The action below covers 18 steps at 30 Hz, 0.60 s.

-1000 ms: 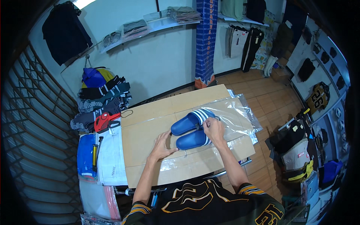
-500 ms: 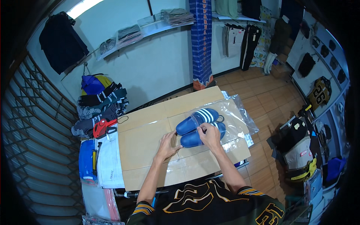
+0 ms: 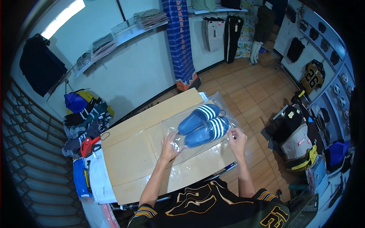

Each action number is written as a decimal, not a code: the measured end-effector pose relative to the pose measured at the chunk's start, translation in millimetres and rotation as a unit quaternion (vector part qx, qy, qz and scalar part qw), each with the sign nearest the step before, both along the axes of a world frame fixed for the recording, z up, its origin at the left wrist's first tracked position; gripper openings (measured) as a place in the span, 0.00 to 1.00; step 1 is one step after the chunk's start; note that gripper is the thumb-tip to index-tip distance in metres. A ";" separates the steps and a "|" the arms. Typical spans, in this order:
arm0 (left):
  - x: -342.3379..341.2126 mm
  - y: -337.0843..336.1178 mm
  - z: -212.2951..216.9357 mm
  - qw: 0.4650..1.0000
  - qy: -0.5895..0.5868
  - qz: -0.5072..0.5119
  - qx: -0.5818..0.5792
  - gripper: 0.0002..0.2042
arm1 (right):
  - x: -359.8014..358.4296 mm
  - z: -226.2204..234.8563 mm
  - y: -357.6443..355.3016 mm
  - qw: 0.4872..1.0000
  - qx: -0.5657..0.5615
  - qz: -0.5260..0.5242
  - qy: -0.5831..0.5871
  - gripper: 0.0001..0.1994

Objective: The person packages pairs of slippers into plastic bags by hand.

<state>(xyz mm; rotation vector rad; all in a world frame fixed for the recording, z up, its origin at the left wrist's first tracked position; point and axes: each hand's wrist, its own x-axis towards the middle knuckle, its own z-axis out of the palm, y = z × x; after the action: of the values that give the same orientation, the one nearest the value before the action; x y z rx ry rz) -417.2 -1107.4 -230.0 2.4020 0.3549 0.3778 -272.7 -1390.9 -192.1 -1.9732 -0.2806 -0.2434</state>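
A pair of blue slide sandals [image 3: 195,137] with white stripes lies side by side on a flat brown cardboard sheet [image 3: 131,159]. A clear plastic bag [image 3: 222,102] covers them, its loose film glinting around the heel ends. My left hand [image 3: 170,148] is closed on the bag's film beside the heels, with its fingertips partly hidden by glare. Over at the striped toe end, my right hand [image 3: 237,142] pinches the near right edge of the same bag. A dark loop [image 3: 222,113] shows near the far sandal's toe.
Left of the cardboard sit a red tool-like object [image 3: 90,146], a pile of folded clothes [image 3: 85,121] and a blue package [image 3: 80,176]. A blue pillar [image 3: 178,41] rises behind. Caps and bags crowd a rack [image 3: 298,140] on the right, beyond the tiled floor [image 3: 247,100].
My right hand has moved from above the near sandal to the bag's right edge. The plastic now reaches over the heels to my left hand. The whole view has turned slightly.
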 end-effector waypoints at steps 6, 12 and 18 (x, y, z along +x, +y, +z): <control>24.3 -14.8 -19.1 0.997 -0.033 -0.008 0.069 0.44 | 40.8 -10.7 -43.3 0.998 0.003 -0.046 0.042 0.08; 21.5 -25.4 -7.2 0.993 -0.048 0.005 0.106 0.42 | 90.7 -29.1 -41.3 0.998 0.012 -0.033 0.055 0.09; -2.2 -17.8 -11.0 0.995 -0.074 0.048 0.050 0.34 | 162.0 -65.8 -19.4 0.992 -0.027 0.052 0.112 0.15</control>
<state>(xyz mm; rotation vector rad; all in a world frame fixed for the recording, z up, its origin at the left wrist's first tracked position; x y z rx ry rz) -419.3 -1125.2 -241.0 2.4411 0.3926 0.6267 -110.7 -1410.3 -257.9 -2.0118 -0.2450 0.0527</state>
